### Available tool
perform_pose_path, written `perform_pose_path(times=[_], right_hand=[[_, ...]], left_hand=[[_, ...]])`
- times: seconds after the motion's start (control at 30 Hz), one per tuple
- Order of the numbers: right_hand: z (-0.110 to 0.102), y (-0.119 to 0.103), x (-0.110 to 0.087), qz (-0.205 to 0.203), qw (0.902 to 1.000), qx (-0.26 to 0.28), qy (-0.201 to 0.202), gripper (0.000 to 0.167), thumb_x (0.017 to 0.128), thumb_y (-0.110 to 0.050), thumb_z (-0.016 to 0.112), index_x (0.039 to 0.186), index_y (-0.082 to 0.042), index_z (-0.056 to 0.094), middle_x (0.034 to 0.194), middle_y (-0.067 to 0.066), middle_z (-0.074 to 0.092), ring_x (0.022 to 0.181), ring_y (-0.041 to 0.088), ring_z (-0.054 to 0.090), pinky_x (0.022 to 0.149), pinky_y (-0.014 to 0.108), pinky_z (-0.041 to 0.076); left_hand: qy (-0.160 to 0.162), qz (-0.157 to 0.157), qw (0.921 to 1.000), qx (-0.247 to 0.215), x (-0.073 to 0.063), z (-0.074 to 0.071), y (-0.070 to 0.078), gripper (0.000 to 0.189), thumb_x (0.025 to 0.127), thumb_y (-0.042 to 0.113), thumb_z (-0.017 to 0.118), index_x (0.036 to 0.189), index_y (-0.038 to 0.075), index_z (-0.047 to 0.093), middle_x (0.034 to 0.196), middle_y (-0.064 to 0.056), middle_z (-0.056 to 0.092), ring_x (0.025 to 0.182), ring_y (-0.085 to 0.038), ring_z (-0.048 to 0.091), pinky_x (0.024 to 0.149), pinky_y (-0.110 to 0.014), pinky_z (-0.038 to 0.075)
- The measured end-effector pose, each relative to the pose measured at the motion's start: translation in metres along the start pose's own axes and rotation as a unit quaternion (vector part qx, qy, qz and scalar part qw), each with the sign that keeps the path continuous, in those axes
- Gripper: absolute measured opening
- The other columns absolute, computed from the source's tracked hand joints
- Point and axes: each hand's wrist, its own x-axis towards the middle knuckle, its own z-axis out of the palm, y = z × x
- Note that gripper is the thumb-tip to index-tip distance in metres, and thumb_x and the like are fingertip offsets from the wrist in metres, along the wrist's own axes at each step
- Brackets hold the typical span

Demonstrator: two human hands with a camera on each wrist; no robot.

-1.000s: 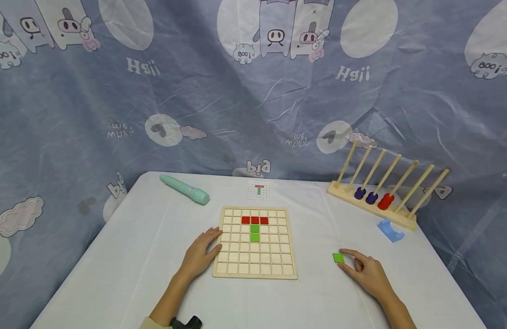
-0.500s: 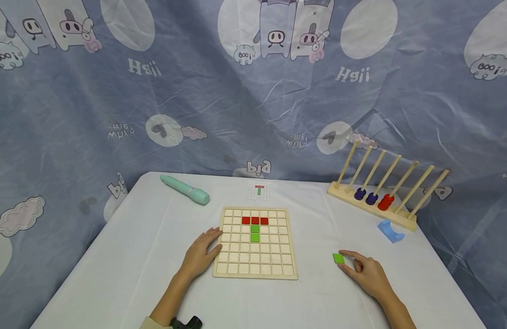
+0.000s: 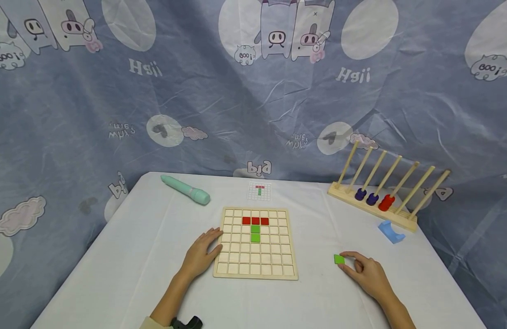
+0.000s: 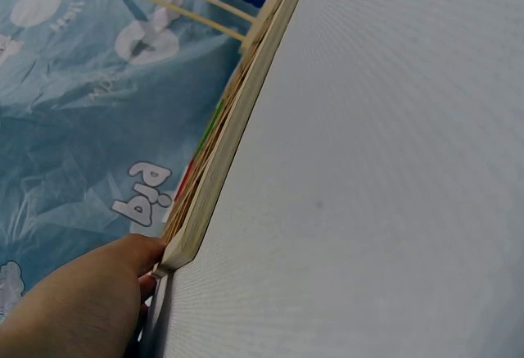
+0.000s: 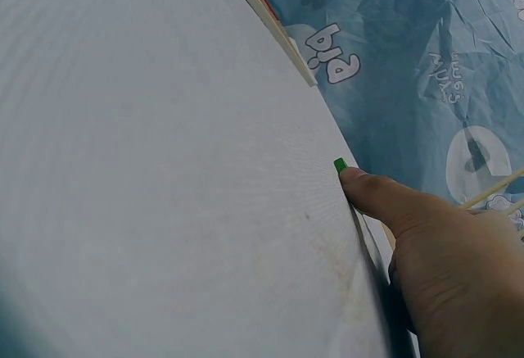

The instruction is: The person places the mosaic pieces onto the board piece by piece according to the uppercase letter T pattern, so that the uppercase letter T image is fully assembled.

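A square wooden grid board (image 3: 276,246) lies on the white table. Three red tiles (image 3: 255,220) form a row near its top, with two green tiles (image 3: 255,233) stacked under the middle one in a T shape. Along the board's left edge rests my left hand (image 3: 200,253), fingertips and thumb touching the frame. Off to the right of the board, my right hand (image 3: 368,273) pinches another green tile (image 3: 339,259) between thumb and index finger. In the right wrist view, the tile's green edge (image 5: 341,164) peeks out past the thumb.
Behind the board lies a small card (image 3: 259,191) printed with a red and green T. A mint-green toy microphone (image 3: 187,189) is at the back left. A peg abacus (image 3: 370,205) with blue and red beads stands at the back right, a blue curved piece (image 3: 391,231) before it.
The green tile in my right hand has shifted slightly and sits a little more between the fingertips. My left hand stays at the board's edge.
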Motion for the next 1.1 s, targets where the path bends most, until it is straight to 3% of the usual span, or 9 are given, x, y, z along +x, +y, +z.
perform_pose_path(times=[0.23, 0.43, 0.5, 0.6, 0.7, 0.83, 1.1], right_hand=[[-0.001, -0.001, -0.001, 0.001, 1.0000, -0.002, 0.003, 0.027, 0.073, -0.026, 0.079, 0.097, -0.017, 0.068, 0.047, -0.015, 0.029, 0.041, -0.001, 0.022, 0.044, 0.020, 0.024], [0.001, -0.003, 0.001, 0.002, 1.0000, 0.008, 0.006, 0.027, 0.074, -0.027, 0.078, 0.097, -0.019, 0.068, 0.047, -0.015, 0.029, 0.041, -0.001, 0.022, 0.040, 0.020, 0.024], [0.003, -0.004, 0.002, -0.001, 0.9999, 0.008, 0.006, 0.027, 0.074, -0.027, 0.078, 0.097, -0.020, 0.068, 0.047, -0.016, 0.029, 0.040, -0.001, 0.022, 0.045, 0.020, 0.030], [0.005, -0.006, 0.003, -0.006, 0.9999, 0.013, 0.005, 0.026, 0.074, -0.028, 0.078, 0.097, -0.020, 0.068, 0.047, -0.016, 0.029, 0.040, 0.000, 0.023, 0.051, 0.027, 0.037], [0.008, -0.009, 0.005, -0.010, 0.9997, 0.020, 0.003, 0.026, 0.074, -0.027, 0.078, 0.096, -0.019, 0.068, 0.047, -0.015, 0.029, 0.040, 0.000, 0.024, 0.064, 0.042, 0.047], [0.015, -0.013, 0.010, -0.013, 0.9993, 0.034, -0.003, 0.026, 0.075, -0.027, 0.078, 0.097, -0.018, 0.068, 0.048, -0.014, 0.030, 0.041, 0.000, 0.024, 0.081, 0.064, 0.042], [0.038, -0.039, 0.031, -0.054, 0.9968, 0.058, -0.010, 0.027, 0.075, -0.031, 0.077, 0.098, -0.021, 0.067, 0.048, -0.019, 0.029, 0.040, -0.001, 0.024, 0.081, 0.058, 0.043]], left_hand=[[-0.002, -0.001, 1.0000, -0.002, 0.000, 0.000, 0.001, 0.042, 0.090, 0.028, 0.061, 0.128, 0.012, 0.055, 0.136, -0.003, 0.048, 0.130, -0.023, 0.037, 0.110, -0.040, 0.025], [0.000, 0.001, 1.0000, -0.002, 0.000, -0.001, 0.002, 0.042, 0.089, 0.028, 0.062, 0.128, 0.012, 0.055, 0.136, -0.003, 0.049, 0.130, -0.023, 0.038, 0.110, -0.040, 0.025], [0.000, 0.001, 1.0000, -0.003, 0.000, -0.001, 0.001, 0.042, 0.089, 0.027, 0.062, 0.128, 0.013, 0.055, 0.136, -0.003, 0.049, 0.130, -0.023, 0.038, 0.110, -0.039, 0.025], [-0.001, 0.000, 1.0000, -0.004, 0.000, -0.001, 0.001, 0.042, 0.090, 0.027, 0.062, 0.129, 0.013, 0.055, 0.136, -0.003, 0.048, 0.130, -0.023, 0.037, 0.110, -0.039, 0.025], [-0.003, -0.002, 1.0000, -0.004, -0.001, -0.002, 0.001, 0.042, 0.090, 0.027, 0.061, 0.129, 0.013, 0.055, 0.136, -0.003, 0.048, 0.130, -0.023, 0.037, 0.110, -0.038, 0.024], [-0.002, -0.004, 1.0000, -0.005, -0.002, -0.003, 0.001, 0.042, 0.090, 0.027, 0.061, 0.129, 0.013, 0.054, 0.136, -0.003, 0.048, 0.130, -0.023, 0.037, 0.110, -0.038, 0.024], [0.001, 0.000, 1.0000, -0.008, -0.001, -0.002, 0.002, 0.042, 0.090, 0.027, 0.062, 0.129, 0.013, 0.055, 0.136, -0.003, 0.048, 0.130, -0.023, 0.037, 0.110, -0.039, 0.025]])
